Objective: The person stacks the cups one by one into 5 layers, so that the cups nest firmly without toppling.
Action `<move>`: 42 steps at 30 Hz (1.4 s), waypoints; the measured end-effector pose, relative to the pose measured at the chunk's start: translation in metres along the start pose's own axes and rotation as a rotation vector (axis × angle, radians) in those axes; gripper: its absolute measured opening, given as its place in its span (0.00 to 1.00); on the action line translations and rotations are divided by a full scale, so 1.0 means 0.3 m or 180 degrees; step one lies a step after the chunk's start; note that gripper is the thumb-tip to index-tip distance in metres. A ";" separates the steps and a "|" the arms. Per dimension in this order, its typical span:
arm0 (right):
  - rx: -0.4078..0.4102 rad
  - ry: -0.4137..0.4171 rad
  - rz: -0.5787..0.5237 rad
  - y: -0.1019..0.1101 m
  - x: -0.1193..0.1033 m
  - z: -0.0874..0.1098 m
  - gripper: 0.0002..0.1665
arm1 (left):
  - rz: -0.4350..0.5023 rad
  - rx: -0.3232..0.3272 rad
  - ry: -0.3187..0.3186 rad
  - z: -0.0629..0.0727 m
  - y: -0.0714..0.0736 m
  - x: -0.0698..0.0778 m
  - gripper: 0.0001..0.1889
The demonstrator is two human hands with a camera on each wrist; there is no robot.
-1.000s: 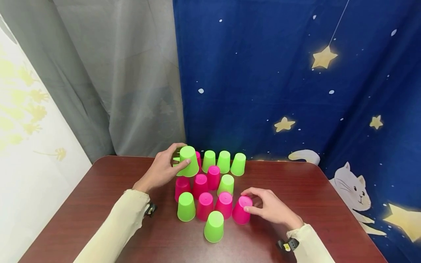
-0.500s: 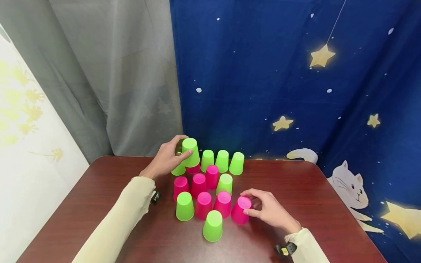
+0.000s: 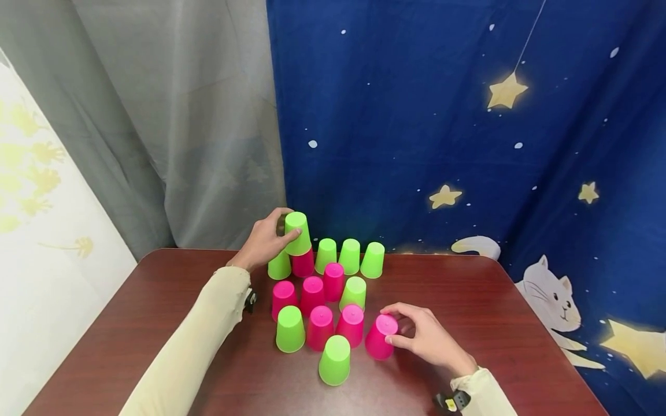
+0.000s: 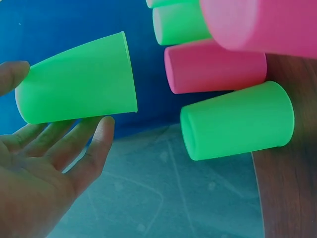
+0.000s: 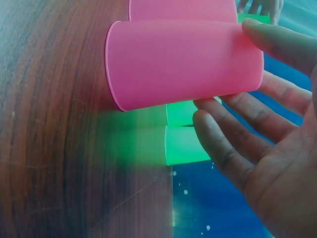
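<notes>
My left hand (image 3: pixel 264 240) holds a green cup (image 3: pixel 297 234) upside down between thumb and fingers at the back left. In the left wrist view that cup (image 4: pixel 79 79) is in the air, its rim apart from a pink cup (image 4: pixel 215 67) and a green cup (image 4: pixel 237 121) standing below. At the front right, my right hand (image 3: pixel 429 338) pinches an upside-down pink cup (image 3: pixel 381 337) near its base. The right wrist view shows thumb and fingers on either side of this pink cup (image 5: pixel 183 64); whether its rim touches the table cannot be told.
Several upside-down cups stand between my hands, including a green cup (image 3: pixel 335 361) in front and a pink cup (image 3: pixel 320 328) behind it. More green cups (image 3: pixel 350 257) line the back edge of the brown table (image 3: pixel 442 289). Curtains (image 3: pixel 364 144) hang behind.
My left hand has raised the green cup and moved it slightly back, uncovering more of the green and pink cups below. My right hand stays on the pink cup, nearly still.
</notes>
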State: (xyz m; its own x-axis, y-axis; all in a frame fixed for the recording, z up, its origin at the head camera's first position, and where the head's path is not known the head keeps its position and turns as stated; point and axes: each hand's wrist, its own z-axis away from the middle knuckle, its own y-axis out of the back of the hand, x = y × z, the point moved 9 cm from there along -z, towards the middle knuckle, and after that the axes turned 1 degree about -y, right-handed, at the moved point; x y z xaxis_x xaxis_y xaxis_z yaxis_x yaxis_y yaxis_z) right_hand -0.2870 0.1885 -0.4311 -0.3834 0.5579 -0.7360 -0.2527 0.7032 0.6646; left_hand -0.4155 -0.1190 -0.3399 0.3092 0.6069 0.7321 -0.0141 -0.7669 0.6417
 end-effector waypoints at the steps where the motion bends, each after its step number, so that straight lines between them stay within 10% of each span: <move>1: 0.0009 -0.0011 0.0005 0.000 0.001 0.001 0.27 | -0.0009 0.0004 0.0032 -0.005 0.000 -0.008 0.30; 42: 0.0364 0.0004 0.0033 0.011 0.011 0.015 0.29 | -0.0162 0.0008 0.0347 -0.061 -0.032 -0.129 0.33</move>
State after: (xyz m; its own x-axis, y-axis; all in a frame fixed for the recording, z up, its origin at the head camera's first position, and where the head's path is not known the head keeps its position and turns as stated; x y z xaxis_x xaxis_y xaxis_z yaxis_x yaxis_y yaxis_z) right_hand -0.2851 0.1946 -0.4320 -0.3867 0.5647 -0.7291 -0.1457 0.7432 0.6530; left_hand -0.4449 -0.1314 -0.3702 0.2041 0.6642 0.7192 0.0016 -0.7349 0.6782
